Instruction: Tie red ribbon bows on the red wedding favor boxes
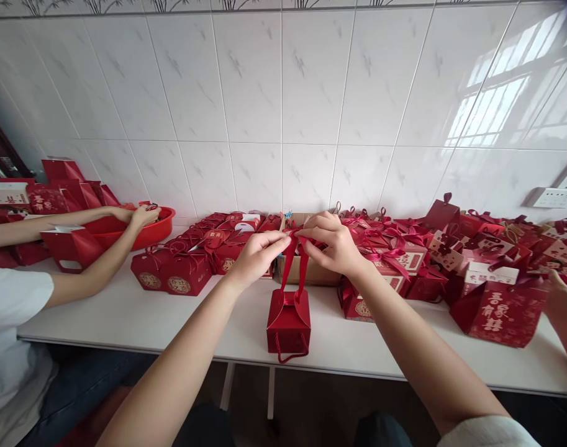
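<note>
A small red gift box (289, 323) with a cord handle hanging at its front sits near the table's front edge, between my forearms. Two strands of red ribbon (289, 264) rise from its top. Above the box, my left hand (259, 251) pinches the ribbon between thumb and fingertips. Close against it, my right hand (330, 241) has its fingers closed on the same ribbon. The exact crossing of the strands is partly hidden by the fingers. Behind my hands stands an open cardboard box (313, 274).
Red gift boxes (171, 270) fill the table's back left, and ribboned boxes (404, 257) crowd the right. A co-worker's hands (141, 215) are over a red basin (164, 226) at left. Another person's hand (562, 298) is beside a large red box (502, 313) at right.
</note>
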